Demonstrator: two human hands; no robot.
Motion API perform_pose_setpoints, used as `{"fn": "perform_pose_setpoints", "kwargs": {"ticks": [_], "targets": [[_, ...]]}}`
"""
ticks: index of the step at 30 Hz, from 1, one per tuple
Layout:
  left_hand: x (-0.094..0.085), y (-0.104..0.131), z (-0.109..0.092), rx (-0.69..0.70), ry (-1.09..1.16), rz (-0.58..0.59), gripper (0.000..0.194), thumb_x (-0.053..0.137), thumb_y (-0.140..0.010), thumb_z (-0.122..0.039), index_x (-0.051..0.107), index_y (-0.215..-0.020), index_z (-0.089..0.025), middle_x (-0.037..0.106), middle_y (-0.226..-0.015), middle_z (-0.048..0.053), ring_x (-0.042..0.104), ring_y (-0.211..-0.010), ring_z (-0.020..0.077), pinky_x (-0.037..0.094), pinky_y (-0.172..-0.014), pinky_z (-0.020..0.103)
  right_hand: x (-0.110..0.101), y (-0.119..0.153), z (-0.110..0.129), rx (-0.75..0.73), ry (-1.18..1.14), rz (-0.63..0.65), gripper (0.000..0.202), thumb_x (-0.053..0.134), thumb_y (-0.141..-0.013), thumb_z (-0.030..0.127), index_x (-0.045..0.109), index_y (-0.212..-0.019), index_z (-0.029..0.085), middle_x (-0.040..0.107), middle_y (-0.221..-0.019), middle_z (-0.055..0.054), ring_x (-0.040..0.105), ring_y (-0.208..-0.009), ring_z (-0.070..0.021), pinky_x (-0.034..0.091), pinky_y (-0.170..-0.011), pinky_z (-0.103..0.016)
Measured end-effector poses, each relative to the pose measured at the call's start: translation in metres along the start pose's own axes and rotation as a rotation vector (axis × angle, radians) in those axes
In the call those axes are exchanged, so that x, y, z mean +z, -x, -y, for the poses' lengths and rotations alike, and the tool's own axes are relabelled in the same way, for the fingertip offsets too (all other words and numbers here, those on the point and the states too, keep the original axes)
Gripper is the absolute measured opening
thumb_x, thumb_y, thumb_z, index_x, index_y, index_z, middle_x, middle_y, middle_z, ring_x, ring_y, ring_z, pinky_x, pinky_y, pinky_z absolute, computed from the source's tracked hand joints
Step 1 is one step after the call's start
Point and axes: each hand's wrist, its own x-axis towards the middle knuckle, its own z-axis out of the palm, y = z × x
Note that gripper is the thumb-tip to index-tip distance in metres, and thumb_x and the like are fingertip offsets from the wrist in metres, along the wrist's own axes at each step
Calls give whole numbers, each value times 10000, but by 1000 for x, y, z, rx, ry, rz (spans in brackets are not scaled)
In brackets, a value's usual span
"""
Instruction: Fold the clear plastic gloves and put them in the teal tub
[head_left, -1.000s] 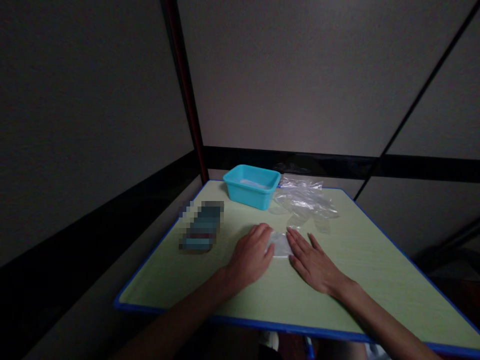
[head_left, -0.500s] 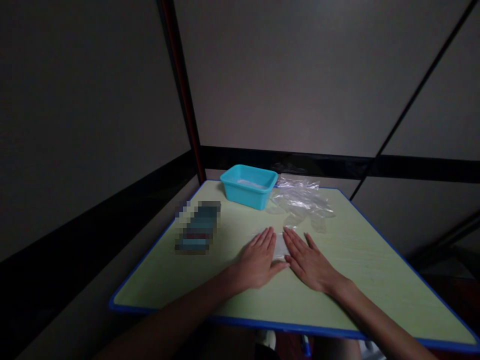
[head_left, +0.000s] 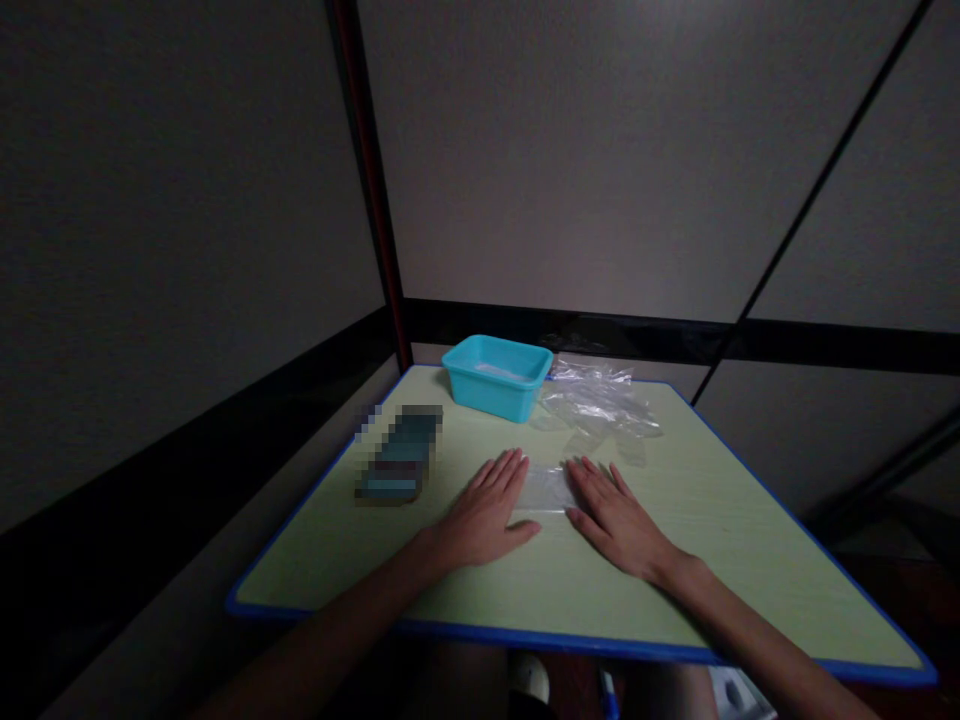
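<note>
We had the left hand (head_left: 487,515) flat, palm down, thumb apart, at one end of the clear plastic piece (head_left: 545,490), and the right hand (head_left: 619,515) likewise spread at its other end; neither pinched anything. The piece lay flat on the surface (head_left: 712,570) between them. We judged that uneven pressure could crease the film, and clinging palms could drag it. Beyond lay crumpled clear plastic (head_left: 600,400), liable to snag if brushed, near a turquoise basin (head_left: 491,395).
</note>
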Motion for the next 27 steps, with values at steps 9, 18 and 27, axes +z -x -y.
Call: {"fn": "perform_pose_setpoints", "kwargs": {"ticks": [9, 18, 27], "targets": [[-11, 10, 16, -98, -117, -149, 559, 444, -788, -279, 272, -1279, -74, 226, -1372, 166, 135, -1278, 240, 172, -1031, 404, -18, 35, 25, 7, -63, -60, 579, 350, -854, 359, 170, -1340, 100, 364, -1314, -145, 284, -1228, -226, 204, -1014, -472], [-17, 29, -34, 50, -2, -125, 353, 415, -783, -157, 465, -1132, -166, 365, -1313, 96, 301, -1219, 211, 275, -1001, 367, -37, 32, 15, -427, 174, -94, 273, 359, -861, 87, 598, -956, 176, 612, -963, -50, 518, -985, -178, 292, -992, -427], [-15, 29, -43, 42, 49, -89, 306, 446, -782, -192, 483, -1086, -175, 483, -1177, 79, 413, -1105, 213, 330, -949, 361, -26, 9, 3, -559, 203, -90, 265, 346, -859, 97, 606, -893, 132, 593, -1041, -87, 484, -1051, -186, 327, -973, -388]]}}
